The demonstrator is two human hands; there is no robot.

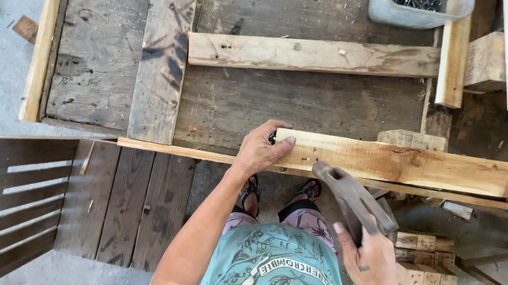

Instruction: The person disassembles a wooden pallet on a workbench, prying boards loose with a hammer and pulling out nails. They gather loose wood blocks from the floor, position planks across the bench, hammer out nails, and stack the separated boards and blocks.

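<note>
- Left hand point(261, 149) sits flat on the near-left end of a pale plank point(415, 166), fingers spread over the corner, pressing it down rather than wrapping around it.
- That plank lies across the near edge of the weathered wooden bench point(105, 64), running off to the right, with a small wood block point(411, 139) touching its far edge.
- Right hand point(370, 265) is closed around the handle of a hammer point(352, 194), head end hovering just over the plank's near edge, right beside the left thumb. Looks like a nail or two poking out there, but too small to be sure.
- Further back on the bench: another plank point(313, 56) lying crosswise, a grey board point(164, 51) running front to back, and a grey tub point(419, 6) of dark nails at the top.
- Down by the feet there's a stack of small wood blocks point(424, 261), plus a dark slatted pallet point(3, 198) off to the left.
</note>
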